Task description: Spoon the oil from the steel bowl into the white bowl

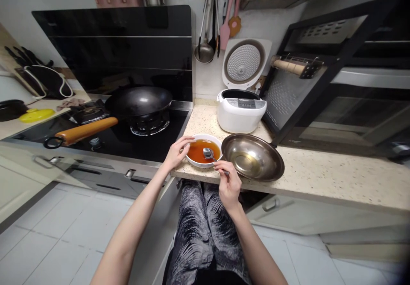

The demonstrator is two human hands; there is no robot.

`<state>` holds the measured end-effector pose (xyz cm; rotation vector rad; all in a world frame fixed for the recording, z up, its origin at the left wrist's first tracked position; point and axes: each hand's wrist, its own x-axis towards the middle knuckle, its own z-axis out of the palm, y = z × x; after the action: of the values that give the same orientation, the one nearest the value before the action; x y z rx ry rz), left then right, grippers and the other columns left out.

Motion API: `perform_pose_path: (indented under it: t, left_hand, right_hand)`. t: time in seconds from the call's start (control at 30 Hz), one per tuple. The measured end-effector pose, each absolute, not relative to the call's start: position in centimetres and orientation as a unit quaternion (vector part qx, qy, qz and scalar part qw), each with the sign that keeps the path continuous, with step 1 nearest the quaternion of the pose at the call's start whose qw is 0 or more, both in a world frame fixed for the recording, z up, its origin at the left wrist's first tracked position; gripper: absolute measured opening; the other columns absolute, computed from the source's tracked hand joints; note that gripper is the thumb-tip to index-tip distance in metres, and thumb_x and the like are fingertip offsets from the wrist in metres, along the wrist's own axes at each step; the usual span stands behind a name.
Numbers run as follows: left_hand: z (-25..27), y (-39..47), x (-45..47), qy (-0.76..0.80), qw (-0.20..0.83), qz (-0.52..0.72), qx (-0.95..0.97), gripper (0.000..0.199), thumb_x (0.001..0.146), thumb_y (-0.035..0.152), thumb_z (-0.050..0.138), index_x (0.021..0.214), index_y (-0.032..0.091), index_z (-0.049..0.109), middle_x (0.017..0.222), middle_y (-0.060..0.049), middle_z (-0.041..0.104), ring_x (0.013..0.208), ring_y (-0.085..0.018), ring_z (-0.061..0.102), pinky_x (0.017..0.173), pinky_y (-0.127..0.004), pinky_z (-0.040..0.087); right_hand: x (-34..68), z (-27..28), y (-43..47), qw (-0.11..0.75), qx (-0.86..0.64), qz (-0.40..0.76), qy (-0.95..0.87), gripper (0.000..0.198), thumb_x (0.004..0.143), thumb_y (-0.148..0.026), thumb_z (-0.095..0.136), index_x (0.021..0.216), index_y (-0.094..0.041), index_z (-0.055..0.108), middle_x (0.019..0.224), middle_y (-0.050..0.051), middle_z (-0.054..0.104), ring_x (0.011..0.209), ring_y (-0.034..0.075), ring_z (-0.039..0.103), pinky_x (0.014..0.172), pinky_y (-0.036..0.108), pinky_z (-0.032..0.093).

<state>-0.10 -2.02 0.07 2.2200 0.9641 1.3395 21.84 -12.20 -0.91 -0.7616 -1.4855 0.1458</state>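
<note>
A white bowl [196, 163] of clear reddish-brown liquid [198, 150] stands near the counter's front edge. My left hand [175, 153] grips the bowl's left rim, fingers along the far side and thumb close to the edge. Between the fingers of my right hand [229, 183] is the handle of a metal spoon [208, 152]. The spoon's bowl is over or in the liquid, towards the right side; I cannot tell how deep. Just right of the white bowl sits a wide metal basin [267, 159] with a little yellowish liquid at its bottom.
Behind the bowls is a white rice cooker [241, 114] with its lid up. A black wok [141, 99] rests on the stove at left, its wooden handle [91, 130] jutting over the front. A dark oven [352, 110] fills the right side. Ladles and tongs [205, 52] hang on the wall.
</note>
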Motion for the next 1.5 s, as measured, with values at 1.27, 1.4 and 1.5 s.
perform_pose_path:
  t: [1.27, 1.4, 1.5]
  left_hand:
    - [-0.3, -1.9, -0.2, 0.349, 0.188, 0.471, 0.788, 0.037, 0.106, 0.036, 0.043, 0.122, 0.023, 0.074, 0.131, -0.012, 0.069, 0.125, -0.026, 0.065, 0.107, -0.042, 0.051]
    - [-0.3, -1.9, -0.2, 0.345, 0.189, 0.474, 0.788, 0.037, 0.106, 0.036, 0.044, 0.122, 0.022, 0.074, 0.131, -0.012, 0.069, 0.125, -0.026, 0.064, 0.107, -0.042, 0.051]
    - [-0.3, -1.9, -0.2, 0.342, 0.190, 0.474, 0.789, 0.037, 0.107, 0.037, 0.044, 0.122, 0.021, 0.074, 0.130, -0.013, 0.069, 0.124, -0.026, 0.064, 0.106, -0.041, 0.052]
  right_hand:
    - [24.3, 1.1, -13.2, 0.803, -0.363, 0.085, -0.465, 0.010, 0.102, -0.028, 0.057, 0.095, -0.021, 0.059, 0.093, 0.005, 0.069, 0.081, 0.017, 0.070, 0.070, 0.035, 0.061]
    - [25.8, 1.0, -13.3, 0.802, -0.376, 0.048, -0.461, 0.012, 0.101, -0.030, 0.059, 0.095, -0.020, 0.060, 0.093, 0.005, 0.070, 0.079, 0.018, 0.070, 0.071, 0.037, 0.061]
    - [26.9, 0.3, -13.3, 0.783, -0.402, 0.018, -0.475, 0.012, 0.101, -0.030, 0.058, 0.095, -0.019, 0.060, 0.092, 0.006, 0.070, 0.081, 0.019, 0.071, 0.073, 0.039, 0.061]
